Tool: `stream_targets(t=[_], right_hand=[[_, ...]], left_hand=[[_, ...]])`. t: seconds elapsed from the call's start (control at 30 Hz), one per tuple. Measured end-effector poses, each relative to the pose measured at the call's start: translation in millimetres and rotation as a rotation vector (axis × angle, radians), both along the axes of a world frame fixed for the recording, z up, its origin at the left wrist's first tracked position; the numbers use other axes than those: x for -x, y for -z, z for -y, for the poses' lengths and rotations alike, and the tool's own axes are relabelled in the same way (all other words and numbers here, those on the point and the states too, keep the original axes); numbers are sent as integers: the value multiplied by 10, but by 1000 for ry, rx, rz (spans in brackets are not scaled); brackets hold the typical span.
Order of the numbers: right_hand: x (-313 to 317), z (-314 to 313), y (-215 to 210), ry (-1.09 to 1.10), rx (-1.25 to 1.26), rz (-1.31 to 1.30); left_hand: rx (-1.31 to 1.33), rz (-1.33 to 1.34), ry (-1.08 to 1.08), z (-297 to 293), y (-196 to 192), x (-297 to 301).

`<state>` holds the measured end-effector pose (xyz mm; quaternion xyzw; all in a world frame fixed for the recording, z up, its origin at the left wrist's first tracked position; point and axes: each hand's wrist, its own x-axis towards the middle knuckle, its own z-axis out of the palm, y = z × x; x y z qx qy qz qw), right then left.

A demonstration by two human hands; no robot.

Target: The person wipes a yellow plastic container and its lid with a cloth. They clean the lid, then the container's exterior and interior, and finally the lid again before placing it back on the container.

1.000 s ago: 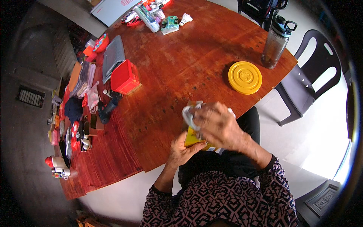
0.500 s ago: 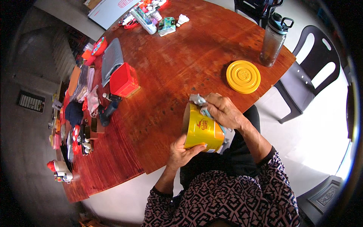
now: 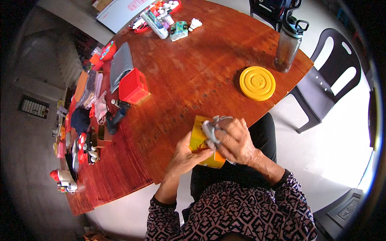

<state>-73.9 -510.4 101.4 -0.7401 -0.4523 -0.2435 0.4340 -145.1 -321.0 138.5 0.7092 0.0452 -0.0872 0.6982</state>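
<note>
A red box (image 3: 134, 86) stands on the counter (image 3: 181, 68). The left hand (image 3: 183, 157) grips a yellow tin (image 3: 197, 133) by the counter's near edge; a grey cloth (image 3: 210, 130) against it is bunched in the right hand (image 3: 237, 141). Then come a yellow lid (image 3: 257, 83) and water bottle (image 3: 288, 48).

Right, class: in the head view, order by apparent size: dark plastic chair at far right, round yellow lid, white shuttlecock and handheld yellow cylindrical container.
1. Chair
2. Lid and container: unsure, container partly hidden
3. Shuttlecock
</note>
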Motion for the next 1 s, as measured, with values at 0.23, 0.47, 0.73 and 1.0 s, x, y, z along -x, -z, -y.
stream_targets(t=[0.23, 0.47, 0.73, 1.0], right_hand=[[-56, -34, -218, -214, 73, -136], [-740, -136, -16, -444, 159, -882], [-410, -161, -85, -219, 91, -272], [-243, -192, -144, -155, 100, -96]], left_hand=[[-298, 289, 135, -66, 258, 113], [-463, 381, 181, 48, 302, 216], [-337, 274, 11, -5, 433, 155], [-321, 335, 73, -69, 468, 107]])
